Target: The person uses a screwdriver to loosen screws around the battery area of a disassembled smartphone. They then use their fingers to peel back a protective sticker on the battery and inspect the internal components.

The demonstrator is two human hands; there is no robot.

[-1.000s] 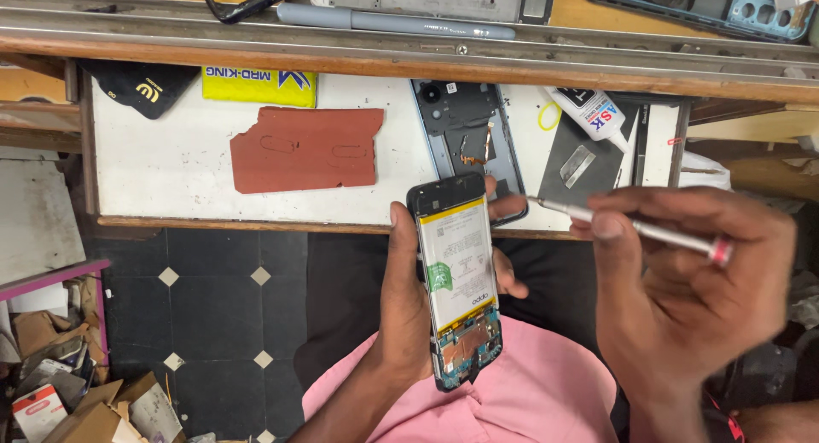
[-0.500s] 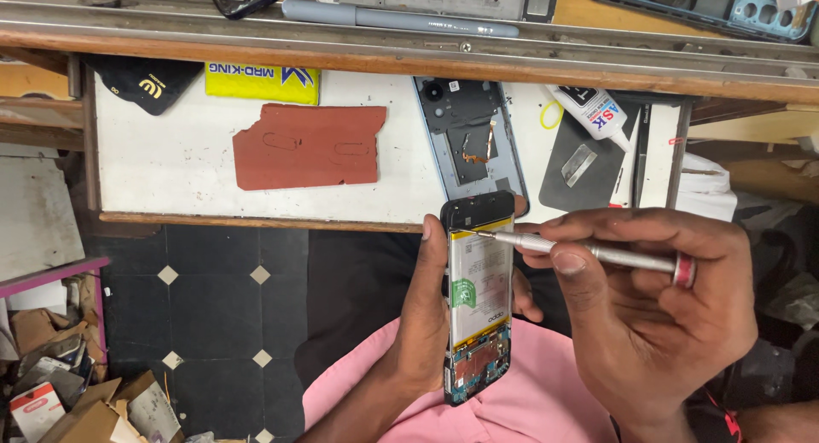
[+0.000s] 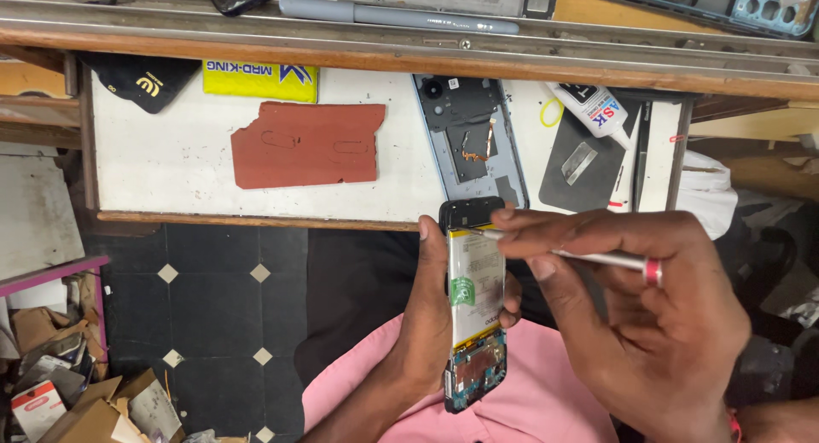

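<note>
My left hand (image 3: 431, 323) grips an opened phone (image 3: 474, 311) upright in front of my chest, its white battery and lower circuit board facing me. My right hand (image 3: 636, 315) pinches a thin silver tool (image 3: 589, 257) with a red band near its end. The tool's tip rests at the battery's upper edge, just below the phone's black top section. My fingers cover the middle of the tool.
A white work board (image 3: 171, 153) lies on the bench ahead. On it are a red mat piece (image 3: 307, 144), a phone back frame (image 3: 469, 136), a glue bottle (image 3: 597, 110) and a dark pad (image 3: 584, 166). Cardboard scraps (image 3: 77, 400) litter the tiled floor at lower left.
The phone and my left hand have shifted slightly right and down. My right hand has swung the tool in from the right until its tip sits on the battery's upper edge.
</note>
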